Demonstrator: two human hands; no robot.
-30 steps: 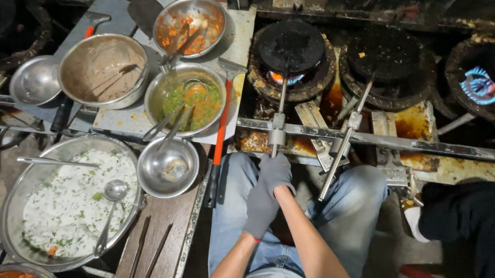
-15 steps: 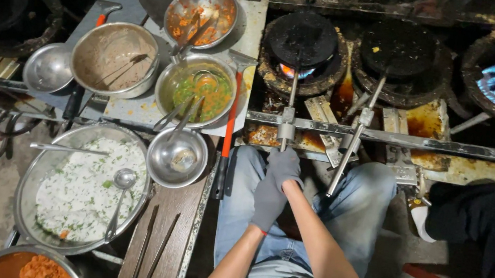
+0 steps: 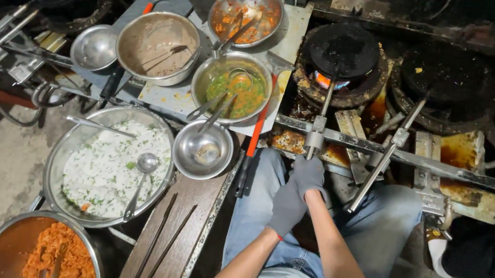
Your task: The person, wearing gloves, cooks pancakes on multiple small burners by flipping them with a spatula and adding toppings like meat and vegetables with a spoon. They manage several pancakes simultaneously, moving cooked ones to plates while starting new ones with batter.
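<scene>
Both my hands wear grey gloves and meet over my lap, in front of the stove. My right hand (image 3: 308,174) points up, its fingertips just under the valve lever (image 3: 316,139) on the gas pipe (image 3: 419,160). Whether it touches the lever is unclear. My left hand (image 3: 286,209) lies against my right wrist, fingers curled. The lever's rod leads to a lit burner (image 3: 342,63) with a small flame.
On my left stand steel bowls: green curry (image 3: 232,86), red sauce (image 3: 247,15), brown paste (image 3: 159,45), an empty bowl with a ladle (image 3: 203,149), a pan of white rice (image 3: 111,167) and a pot of orange rice (image 3: 42,252). Another person's dark clothing (image 3: 488,266) is at my right.
My hands stay together below the valve lever. The view has shifted, and the pot of orange rice at the lower left now shows more.
</scene>
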